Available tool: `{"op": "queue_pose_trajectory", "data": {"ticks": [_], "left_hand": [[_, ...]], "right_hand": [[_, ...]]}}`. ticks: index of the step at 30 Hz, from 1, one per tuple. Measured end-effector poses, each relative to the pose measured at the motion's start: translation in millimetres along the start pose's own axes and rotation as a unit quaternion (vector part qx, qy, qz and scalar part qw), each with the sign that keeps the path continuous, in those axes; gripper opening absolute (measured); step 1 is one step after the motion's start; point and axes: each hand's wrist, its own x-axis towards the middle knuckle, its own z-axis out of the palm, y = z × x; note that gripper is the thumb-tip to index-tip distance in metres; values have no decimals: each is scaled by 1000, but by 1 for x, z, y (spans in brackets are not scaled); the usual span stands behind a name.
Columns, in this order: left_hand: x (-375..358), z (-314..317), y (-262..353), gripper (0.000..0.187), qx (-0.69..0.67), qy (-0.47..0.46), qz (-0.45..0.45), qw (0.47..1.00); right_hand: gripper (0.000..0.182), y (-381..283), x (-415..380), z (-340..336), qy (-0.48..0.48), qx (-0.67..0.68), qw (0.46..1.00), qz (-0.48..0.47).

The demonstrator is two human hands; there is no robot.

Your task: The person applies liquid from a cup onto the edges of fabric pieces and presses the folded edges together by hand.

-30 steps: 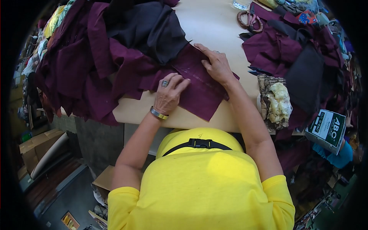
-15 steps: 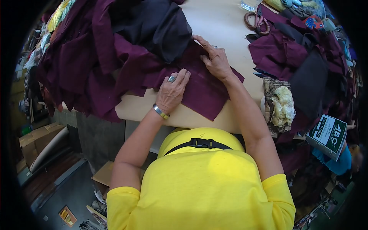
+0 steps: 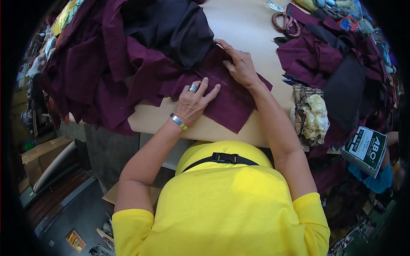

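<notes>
A maroon cloth piece (image 3: pixel 232 104) lies flat on the pale table (image 3: pixel 256 130), its corner pointing toward my body. My left hand (image 3: pixel 193 102), with a ring and a metal bracelet, rests on the cloth's left part, fingers spread. My right hand (image 3: pixel 240 66) lies on its upper right part, index finger stretched toward the edge of the black cloth (image 3: pixel 179 34) and the other fingers partly curled. Neither hand grips the fabric visibly. More maroon cloth (image 3: pixel 85 72) is heaped to the left and joins or overlaps the piece under my hands.
Scissors (image 3: pixel 287 24) with wrapped handles lie at the upper right, beside a second maroon and black pile (image 3: pixel 316 55). A pincushion-like bundle (image 3: pixel 314 115) sits at the right edge. Beyond it are a green and white box (image 3: pixel 364 151) and another person's blue sleeve (image 3: pixel 378 181).
The fingers of my left hand have spread apart, and the hand has shifted very slightly. My right hand stays in nearly the same place.
</notes>
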Motion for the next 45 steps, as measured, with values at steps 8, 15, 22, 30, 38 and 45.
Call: {"op": "queue_pose_trajectory", "data": {"ticks": [8,15,22,30,38,45], "left_hand": [[-3,-3,-6,52,-134,36,-39,990],[-10,16,-15,32,-120,84,-68,987],[1,-2,-12,48,-71,13,-53,996],[0,10,-8,48,-33,17,-81,996],[-5,6,-17,49,-51,17,-17,998],[-2,15,-14,47,-39,51,-97,993]], "right_hand": [[77,-10,1,-11,-37,0,999,15],[83,-20,16,-4,-74,-41,996,44],[78,-6,16,6,-68,30,997,16],[77,-4,15,7,-50,40,998,8],[76,-4,15,8,-47,38,998,7],[76,-11,17,0,-76,30,996,41]]}}
